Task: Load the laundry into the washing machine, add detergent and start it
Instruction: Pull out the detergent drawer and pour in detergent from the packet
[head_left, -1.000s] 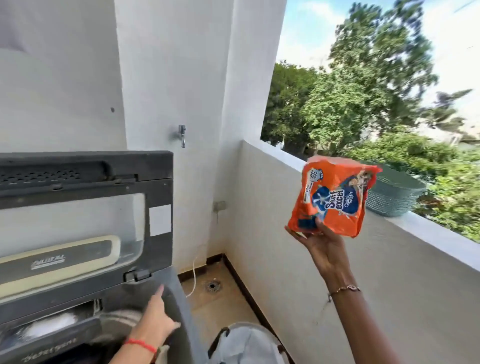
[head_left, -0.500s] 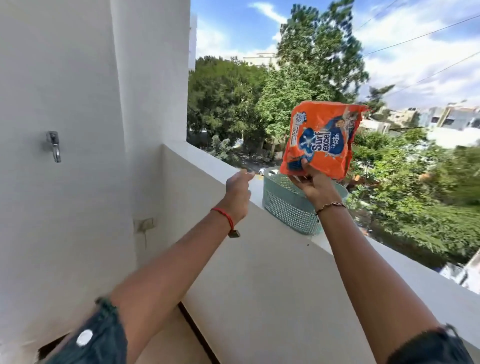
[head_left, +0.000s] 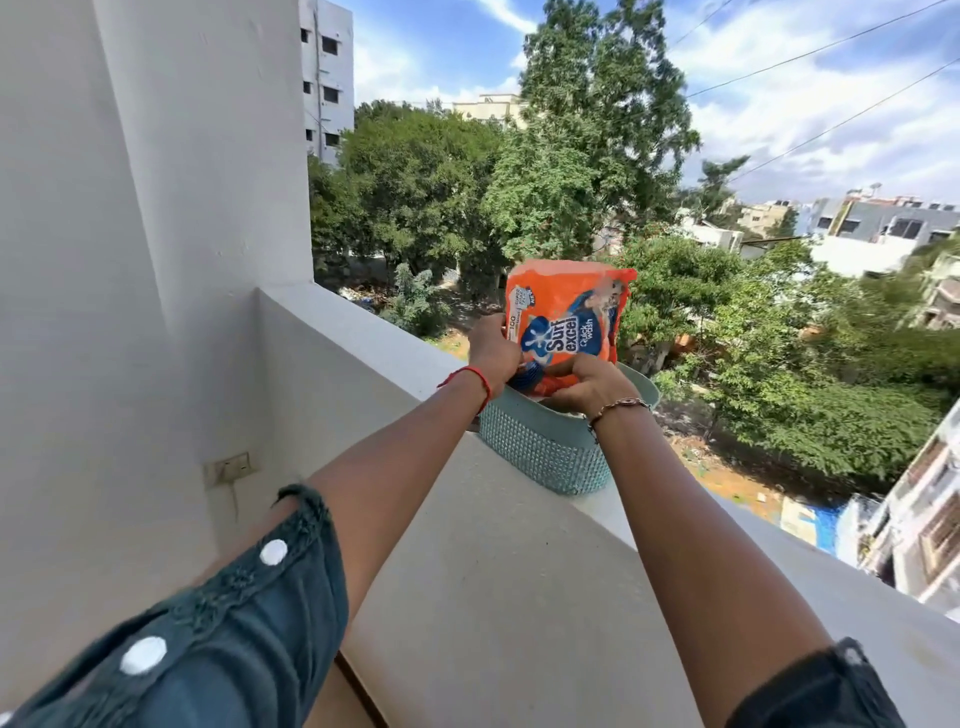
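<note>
An orange detergent packet (head_left: 566, 312) with a blue logo stands upright in the mouth of a teal perforated basket (head_left: 545, 452) that sits on top of the balcony wall. My left hand (head_left: 491, 353), a red thread at its wrist, grips the packet's lower left edge. Holding the packet's bottom at the basket's rim is my right hand (head_left: 589, 384), with a bracelet at the wrist. The washing machine and the laundry are out of view.
The white balcony parapet (head_left: 519, 597) runs from left centre to lower right, with a drop to trees and buildings beyond it. A white pillar (head_left: 156, 260) stands at the left, with a small wall socket (head_left: 231, 467) low on it.
The view swung right, away from the washing machine. The packet came down from the air into the basket's mouth, and my left hand rose from the machine and took hold of it.
</note>
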